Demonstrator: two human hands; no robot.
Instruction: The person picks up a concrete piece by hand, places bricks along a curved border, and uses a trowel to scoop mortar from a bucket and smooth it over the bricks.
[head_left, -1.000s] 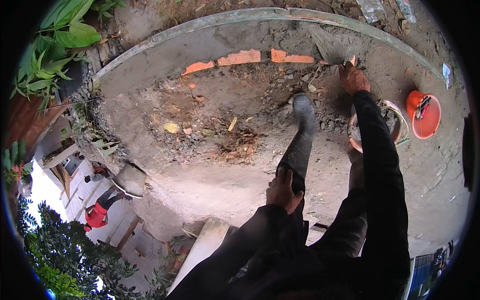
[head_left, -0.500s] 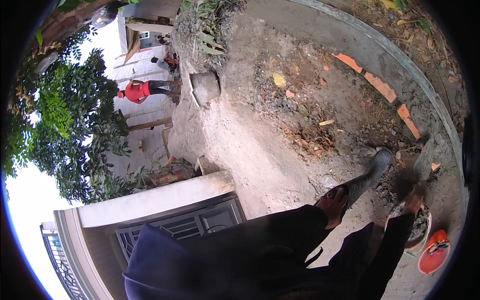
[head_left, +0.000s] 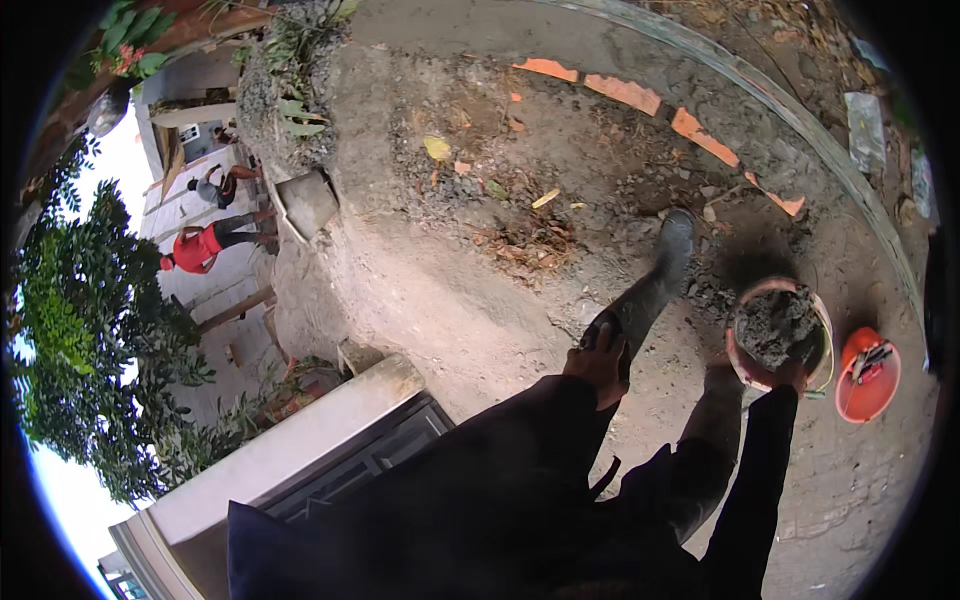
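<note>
My left hand [head_left: 598, 368] lies over my bent knee at the top of a dark rubber boot [head_left: 662, 262], its fingers apart. My right hand [head_left: 791, 374] is closed at the near rim of a round bucket [head_left: 735, 352] holding wet grey mortar [head_left: 772, 325]. A trowel [head_left: 804, 346] is in this hand, its blade down in the mortar and mostly hidden. Just right of the bucket stands an orange-red pail [head_left: 866, 400] with several hand tools inside. Beyond the boot, broken orange brick pieces [head_left: 622, 93] lie in a curved row on the ground.
A curved concrete edge [head_left: 790, 115] runs along the far right side. Dry leaves [head_left: 525, 240] and rubble cover the soil ahead. A grey tub [head_left: 307, 204] sits farther left, near a person in red [head_left: 196, 247] and another person crouching [head_left: 212, 187]. A low wall [head_left: 290, 430] borders the left.
My right hand has drawn the trowel back from the ground by the bricks into the mortar bucket. My view has shifted to the right; my left hand remains on the knee.
</note>
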